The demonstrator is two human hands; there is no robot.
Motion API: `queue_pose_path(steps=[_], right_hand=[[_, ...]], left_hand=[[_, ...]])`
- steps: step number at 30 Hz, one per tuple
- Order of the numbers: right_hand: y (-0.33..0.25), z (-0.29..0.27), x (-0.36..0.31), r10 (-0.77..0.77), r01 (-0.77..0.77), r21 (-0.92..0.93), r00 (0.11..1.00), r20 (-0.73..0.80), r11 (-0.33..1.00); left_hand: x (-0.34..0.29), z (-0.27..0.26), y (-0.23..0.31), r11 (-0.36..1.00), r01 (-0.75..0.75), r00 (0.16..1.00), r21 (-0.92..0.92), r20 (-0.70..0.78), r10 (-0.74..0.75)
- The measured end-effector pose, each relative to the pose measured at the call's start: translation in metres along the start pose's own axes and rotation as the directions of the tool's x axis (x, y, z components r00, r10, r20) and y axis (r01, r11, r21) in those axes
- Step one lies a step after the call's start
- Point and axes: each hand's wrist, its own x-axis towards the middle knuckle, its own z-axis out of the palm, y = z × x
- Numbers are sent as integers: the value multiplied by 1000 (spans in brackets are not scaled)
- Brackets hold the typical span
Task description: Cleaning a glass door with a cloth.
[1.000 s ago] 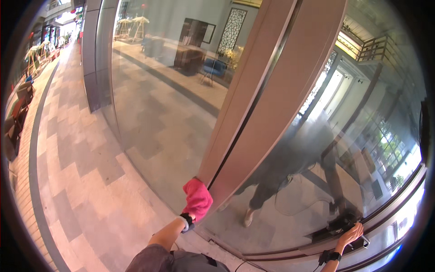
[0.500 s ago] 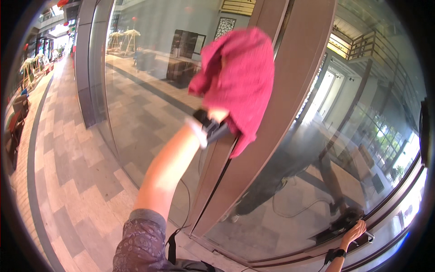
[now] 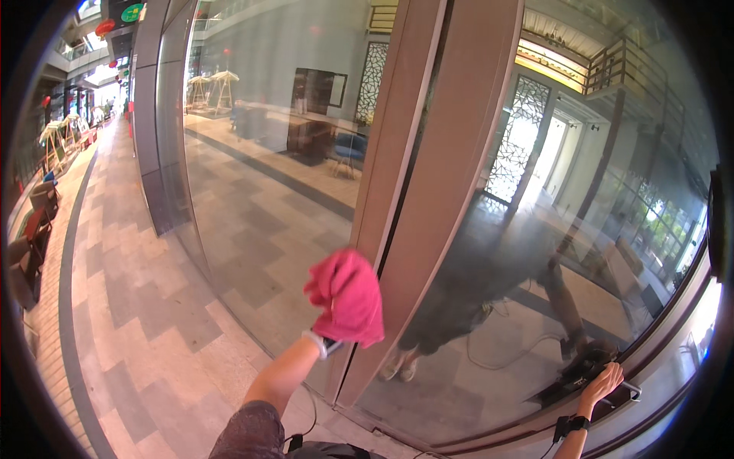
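Head view (sole view). L hand (image 3: 344, 306): lower centre, forearm entering from bottom edge; pink cloth (image 3: 350, 294) draped over it, so the fingers are hidden & open vs. closed can't be told. Cloth, bunched at top, sits in front of the lower part of the brown door frame (image 3: 440, 176), overlapping in view the edge of the L glass pane (image 3: 260, 199); actual contact can't be confirmed. White wristband (image 3: 319, 344) just below cloth.

R hand (image 3: 604, 382): lower R, well apart from cloth, fingers closed round metal handle (image 3: 634, 390), whose end projects beyond the hand. Black wristband (image 3: 571, 425) on that wrist; dark box-like item (image 3: 585, 369) just beside the hand.

R glass pane (image 3: 459, 321), btwn frame & handle: shows dark reflection of a person, plus bright lattice panel (image 3: 520, 138) higher up. Far L: tiled walkway (image 3: 126, 260) w/ wooden swing frames (image 3: 55, 145) & brown chairs (image 3: 46, 200) alongside; red lantern (image 3: 105, 29) above.
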Motion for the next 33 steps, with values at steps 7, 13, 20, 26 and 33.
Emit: queue_pose_path(steps=[7, 13, 20, 26, 33], right_hand=[[1, 2, -6, -24, 27, 27, 996, -87, 999], [-1, 1, -7, -52, 52, -5, 998, -31, 999], [-5, -1, -6, -25, 26, 33, 999, -31, 999], [-2, 0, -4, -10, 11, 17, 999, -42, 1000], [-1, -1, -1, -38, 40, 33, 998, -57, 999]], left_hand=[[-86, 30, -57, 973, 224, 973, 56, 39, -226], [17, -26, 32, 995, -23, 996, 98, -88, 32], [141, -64, 177, 927, -341, 917, 154, -165, 364], [90, -18, 113, 868, -302, 951, 395, 54, 306], [2, -15, 23, 762, -302, 940, 573, 313, 137]])
